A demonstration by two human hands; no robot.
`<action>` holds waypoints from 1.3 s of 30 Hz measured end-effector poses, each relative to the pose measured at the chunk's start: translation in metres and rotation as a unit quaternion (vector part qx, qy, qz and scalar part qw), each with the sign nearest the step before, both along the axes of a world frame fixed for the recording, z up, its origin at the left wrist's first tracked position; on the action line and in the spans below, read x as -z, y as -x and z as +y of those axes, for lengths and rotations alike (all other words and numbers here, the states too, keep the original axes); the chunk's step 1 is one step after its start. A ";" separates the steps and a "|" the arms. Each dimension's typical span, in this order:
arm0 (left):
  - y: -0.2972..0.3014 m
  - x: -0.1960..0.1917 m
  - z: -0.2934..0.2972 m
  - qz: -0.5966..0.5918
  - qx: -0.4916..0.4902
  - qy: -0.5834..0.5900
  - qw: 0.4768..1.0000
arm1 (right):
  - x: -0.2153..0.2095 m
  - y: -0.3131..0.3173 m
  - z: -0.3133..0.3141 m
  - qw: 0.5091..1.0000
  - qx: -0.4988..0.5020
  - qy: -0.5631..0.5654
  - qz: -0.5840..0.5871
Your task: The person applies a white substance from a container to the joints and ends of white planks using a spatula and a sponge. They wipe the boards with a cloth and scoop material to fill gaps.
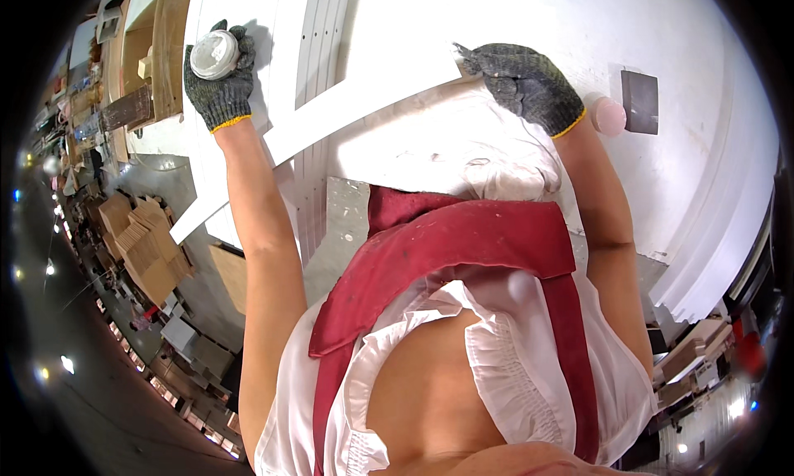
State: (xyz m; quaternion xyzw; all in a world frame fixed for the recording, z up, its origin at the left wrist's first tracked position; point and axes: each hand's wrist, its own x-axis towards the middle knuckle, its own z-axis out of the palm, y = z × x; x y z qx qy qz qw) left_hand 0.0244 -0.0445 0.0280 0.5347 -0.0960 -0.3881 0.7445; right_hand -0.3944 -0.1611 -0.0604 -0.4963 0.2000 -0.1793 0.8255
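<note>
A pink disc [609, 116] and dark pad [640, 102] lie near the gloved right hand [525, 83], closed at one end of a white strip [356, 108], grip unclear; the left forearm [263, 211] crosses the strip, the left hand [220, 86] cupping a white tub [214, 54].

The left arm [263, 215] is extended forward, nearly straight, with the forearm bare. The gloved left hand [223, 95] is positioned ahead of the wrist, its fingers curled in a grip and directed away from the body. The right arm [602, 191] is also reached forward, with a slight bend. The gloved right hand [525, 81] is turned inward, back uppermost, its fingertips [470, 61] drawn together toward the left.
</note>
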 end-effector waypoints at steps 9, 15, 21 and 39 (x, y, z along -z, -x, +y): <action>-0.014 0.005 0.006 0.001 0.026 0.004 1.000 | -0.021 0.003 -0.007 0.928 -0.103 -0.355 -0.052; -0.008 0.004 0.003 0.007 0.010 0.000 1.000 | -0.013 -0.013 0.001 0.921 -0.100 -0.374 -0.043; -0.026 0.012 0.010 0.052 0.086 0.063 0.993 | -0.010 0.003 -0.011 0.910 -0.172 -0.375 -0.039; 0.007 -0.004 -0.002 -0.065 -0.019 -0.020 0.997 | -0.049 -0.002 -0.038 0.955 -0.031 0.286 0.079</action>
